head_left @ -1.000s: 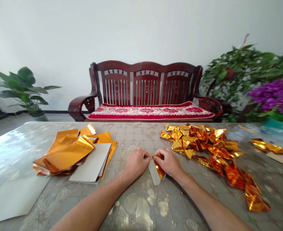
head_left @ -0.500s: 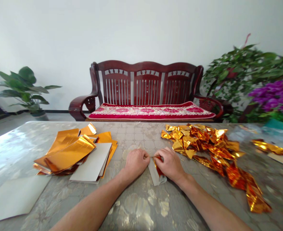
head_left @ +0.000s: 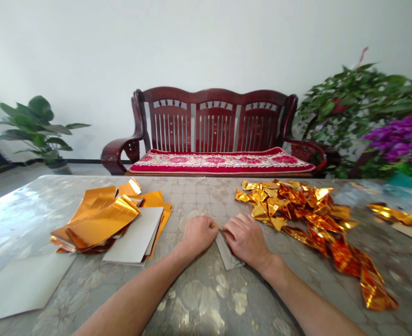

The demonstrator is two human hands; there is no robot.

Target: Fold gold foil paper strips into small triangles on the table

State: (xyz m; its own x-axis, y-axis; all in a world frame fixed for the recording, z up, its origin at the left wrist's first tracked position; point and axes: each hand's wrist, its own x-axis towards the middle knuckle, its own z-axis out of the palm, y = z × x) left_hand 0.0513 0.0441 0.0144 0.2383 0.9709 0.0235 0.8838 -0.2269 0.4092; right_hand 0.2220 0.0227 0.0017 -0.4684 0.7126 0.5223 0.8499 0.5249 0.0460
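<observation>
My left hand [head_left: 198, 234] and my right hand [head_left: 245, 240] rest side by side on the marbled table [head_left: 206, 298], fingers curled and pressed down on a small folded foil sheet [head_left: 227, 256]. Only its white back shows between and under the hands. To the left lies a stack of flat gold foil sheets [head_left: 103, 221], some turned white side up. A heap of folded, crinkled gold foil pieces [head_left: 307, 214] spreads out to the right of my right hand.
A loose white sheet [head_left: 20, 287] lies at the near left edge. More foil and paper [head_left: 397, 217] sit at the far right. Behind the table stand a dark wooden bench [head_left: 215, 133] with a red cushion, a potted plant [head_left: 34, 126] and flowering plants [head_left: 384, 121].
The raised orange flap of the sheet has been folded down flat. My right hand now covers it and both hands press lower on the table.
</observation>
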